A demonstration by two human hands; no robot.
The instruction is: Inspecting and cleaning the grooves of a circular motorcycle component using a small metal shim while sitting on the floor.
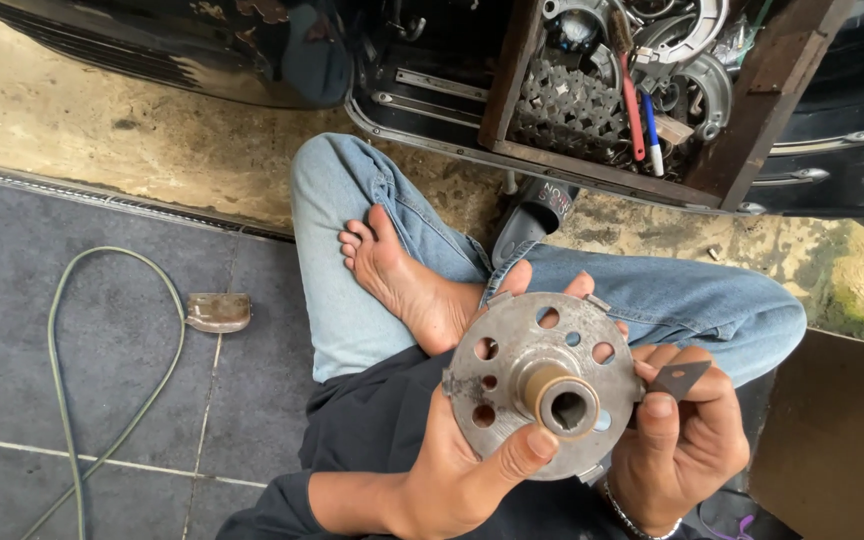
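I sit cross-legged in blue jeans, one bare foot (402,280) resting on my lap. My left hand (462,470) grips a round grey metal disc (507,355) with several holes and a brass-coloured hollow hub (564,404) at its middle; the thumb presses the rim near the hub. To the disc's right, my right hand (677,445) pinches a small dark flat piece, like a scrap of abrasive sheet (680,378), against the disc's edge. A bracelet shows on that wrist.
A wooden crate (752,130) of metal parts, sprockets and a red-handled tool (632,110) stands ahead beside a dark vehicle body (202,50). A black sandal (532,215) lies by my knee. A green hose (62,380) and a small brown pad (218,312) lie on the grey tiles at left.
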